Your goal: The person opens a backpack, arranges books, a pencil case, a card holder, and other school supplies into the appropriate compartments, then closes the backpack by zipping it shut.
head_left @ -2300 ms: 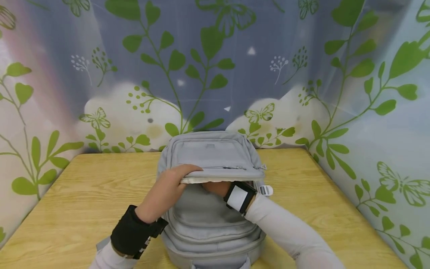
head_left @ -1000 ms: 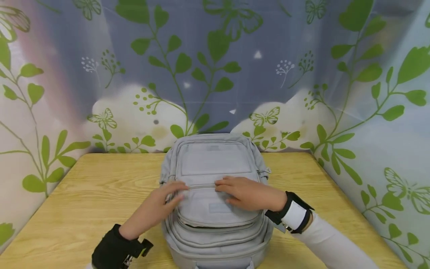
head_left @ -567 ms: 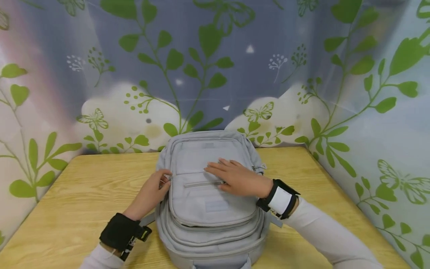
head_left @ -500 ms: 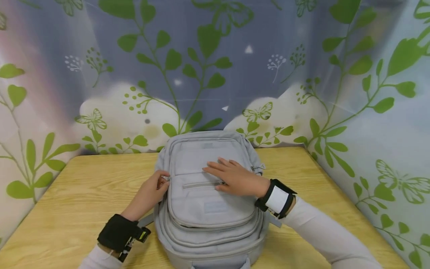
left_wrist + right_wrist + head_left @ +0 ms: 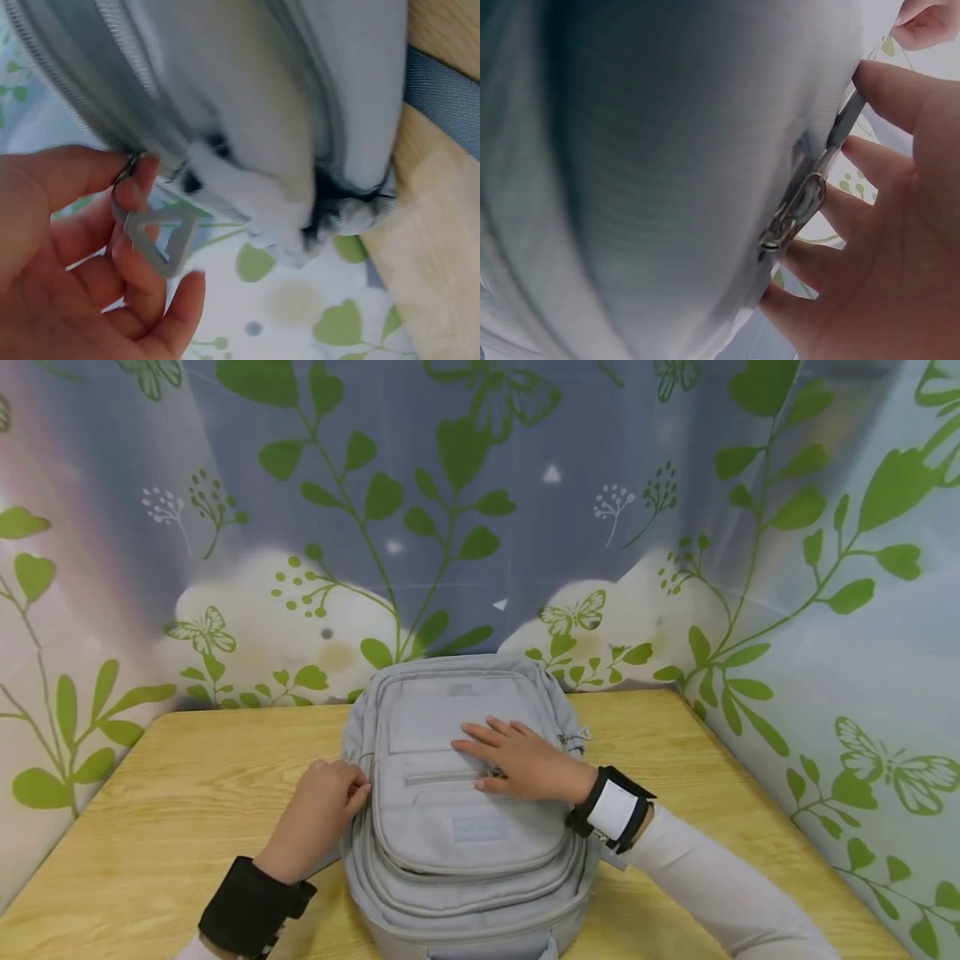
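A light grey backpack (image 5: 442, 724) lies on its back on the table, its front panel facing up. At its left side my left hand (image 5: 318, 806) pinches a zipper pull between thumb and forefinger. The left wrist view shows the pull's grey triangular tab (image 5: 161, 236) hanging by the fingers, beside zipper teeth (image 5: 56, 71). My right hand (image 5: 528, 762) rests on the front panel with fingers spread and fairly straight. Beneath it is a short pocket zipper (image 5: 442, 778), whose metal pull (image 5: 799, 214) shows near the fingers in the right wrist view.
The wooden table (image 5: 217, 768) extends on both sides of the backpack. A patterned curtain (image 5: 465, 510) with leaves and butterflies hangs behind and along both sides. A grey strap (image 5: 442, 94) sticks out from the bag's left side.
The front flap, earlier lifted by my left hand with my right inside, now lies down. My right hand has come out onto the panel. My left has gone to the side zipper and slid slightly nearer.
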A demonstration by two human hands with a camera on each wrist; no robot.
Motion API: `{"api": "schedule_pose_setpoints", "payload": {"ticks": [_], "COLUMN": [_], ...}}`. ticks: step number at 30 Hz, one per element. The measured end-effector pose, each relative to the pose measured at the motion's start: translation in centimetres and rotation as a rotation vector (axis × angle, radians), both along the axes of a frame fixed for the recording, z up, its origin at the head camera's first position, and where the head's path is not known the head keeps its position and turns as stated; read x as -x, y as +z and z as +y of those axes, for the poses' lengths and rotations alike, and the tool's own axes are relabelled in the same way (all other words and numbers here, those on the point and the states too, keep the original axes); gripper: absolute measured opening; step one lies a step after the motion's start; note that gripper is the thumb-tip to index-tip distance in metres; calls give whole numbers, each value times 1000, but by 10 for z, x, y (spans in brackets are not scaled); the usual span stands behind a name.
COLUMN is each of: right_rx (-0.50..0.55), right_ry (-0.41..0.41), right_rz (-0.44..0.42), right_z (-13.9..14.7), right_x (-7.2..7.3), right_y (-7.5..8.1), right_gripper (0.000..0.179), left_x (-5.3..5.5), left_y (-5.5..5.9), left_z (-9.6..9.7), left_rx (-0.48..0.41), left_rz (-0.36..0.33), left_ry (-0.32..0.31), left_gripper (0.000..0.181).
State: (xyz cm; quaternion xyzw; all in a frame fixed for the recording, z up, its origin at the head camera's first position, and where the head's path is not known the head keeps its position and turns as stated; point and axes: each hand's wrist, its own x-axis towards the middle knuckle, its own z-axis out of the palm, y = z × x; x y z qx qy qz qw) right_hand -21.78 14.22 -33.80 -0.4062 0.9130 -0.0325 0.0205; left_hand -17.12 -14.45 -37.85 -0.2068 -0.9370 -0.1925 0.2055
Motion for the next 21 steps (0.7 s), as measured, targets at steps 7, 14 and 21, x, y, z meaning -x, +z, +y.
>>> {"api": "schedule_pose_setpoints", "payload": {"ticks": [7,14,21], "right_rx": [-1,7,13], "right_ry": [-11,-22,-36], "right_rz": [12,55,88], "right_z": [0,-1,-4], "right_x": [-4,-6,-11], "right_y": [0,-1,-4], "right_gripper": [61,61,59], "left_x": [-27,-62,-78], "left_y": [14,14,-7], "left_z": [7,26,59], "left_rx": [101,139,116], "left_rz": [-109,-226,-265], "left_ry": [-47,-171,-298], "left_gripper": [30,36,16]}}
